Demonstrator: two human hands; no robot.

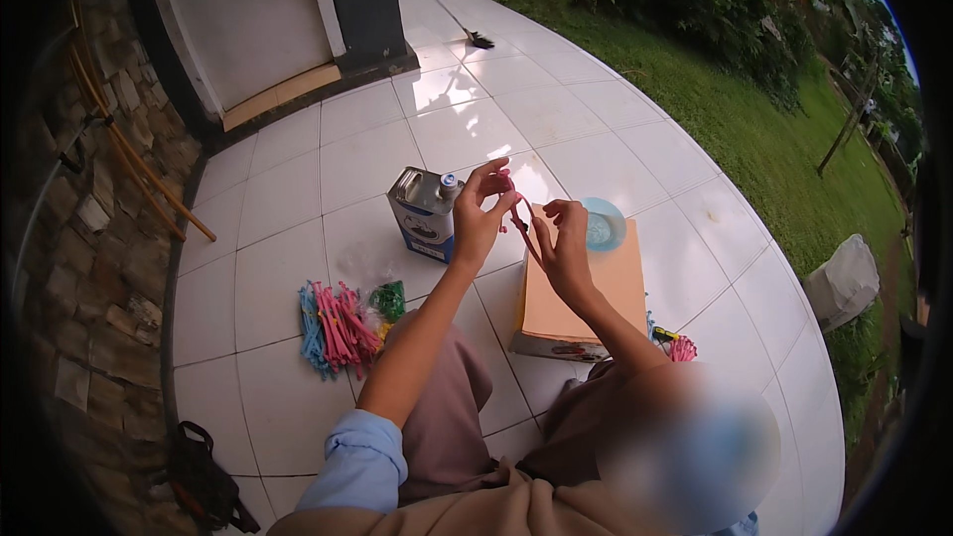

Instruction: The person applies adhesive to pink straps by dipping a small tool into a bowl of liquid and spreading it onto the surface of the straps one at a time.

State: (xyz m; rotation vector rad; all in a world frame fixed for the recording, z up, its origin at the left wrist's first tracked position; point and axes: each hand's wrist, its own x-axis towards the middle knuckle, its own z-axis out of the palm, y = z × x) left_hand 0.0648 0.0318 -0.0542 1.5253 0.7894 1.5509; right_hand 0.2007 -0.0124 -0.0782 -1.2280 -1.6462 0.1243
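Raised above a cardboard box (586, 298), my two hands hold a thin pink-red strip (527, 236) with small knobs; its exact kind is unclear. My left hand (478, 218) pinches the upper end between thumb and fingers. Lower down, the fingers of my right hand (566, 256) close on the strip's other part. A light blue bowl (605, 223) sits at the box's far right corner. Just left of my left hand stands a metal can (421, 210) with a capped spout. On the floor tiles lie bundles of pink strips (345, 328) and blue strips (313, 333).
A clear plastic bag with a green bundle (388, 300) lies beside the strips. Right of the box are a yellow-black tool (663, 335) and a pink bundle (682, 348). A broom (479, 41), black bag (204, 476) and white sack (842, 283) are farther off.
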